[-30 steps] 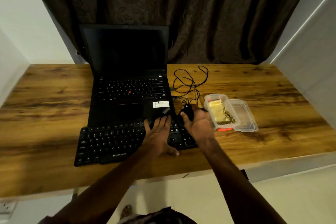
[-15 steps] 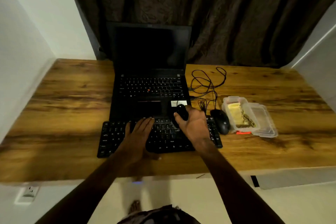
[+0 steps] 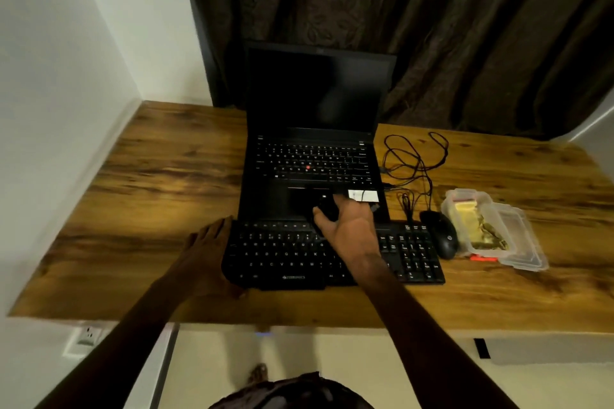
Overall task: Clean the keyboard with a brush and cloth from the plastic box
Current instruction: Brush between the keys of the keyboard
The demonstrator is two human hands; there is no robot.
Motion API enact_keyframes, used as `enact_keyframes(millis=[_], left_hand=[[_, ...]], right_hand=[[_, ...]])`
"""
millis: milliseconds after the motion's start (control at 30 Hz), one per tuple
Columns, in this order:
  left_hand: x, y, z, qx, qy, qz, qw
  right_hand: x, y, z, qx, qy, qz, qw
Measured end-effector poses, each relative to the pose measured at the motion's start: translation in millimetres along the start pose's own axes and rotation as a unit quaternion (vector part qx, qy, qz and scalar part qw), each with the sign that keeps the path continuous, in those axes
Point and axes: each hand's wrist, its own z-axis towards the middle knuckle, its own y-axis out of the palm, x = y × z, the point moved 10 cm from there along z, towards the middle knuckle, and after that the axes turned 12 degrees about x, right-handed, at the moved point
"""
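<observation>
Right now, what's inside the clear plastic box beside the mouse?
The plastic box holds what looks like a yellow cloth, with something darker and crumpled at its near end. Anything beneath them is covered.

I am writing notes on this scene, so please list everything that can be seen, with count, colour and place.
desk: one, brown wood, across the view
laptop: one, black, open, at the back of the desk
keyboard: one, black, in front of the laptop
mouse: one, black, right of the keyboard
cables: a tangle, black, right of the laptop
plastic box: one, clear, open, right of the mouse
yellow contents: inside the box
lid: one, clear, beside the box
orange item: one, in front of the box, unclear what
curtain: dark brown, behind the desk
wall socket: one, white, lower left
left hand: at the keyboard's left end, fingers straight
right hand: above the keyboard, grips a dark object
</observation>
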Motion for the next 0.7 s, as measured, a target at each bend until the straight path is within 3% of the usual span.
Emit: enact_keyframes(millis=[300, 700], left_hand=[[-13, -3, 3, -0.014, 0.047, -0.015, 0.999], [-17, -5, 2, 0.026, 0.073, -0.048, 0.996]], right_hand=[[-78, 44, -15, -0.001, -0.044, 0.141, 0.989], [-103, 74, -54, -0.056, -0.035, 0.243, 0.968]])
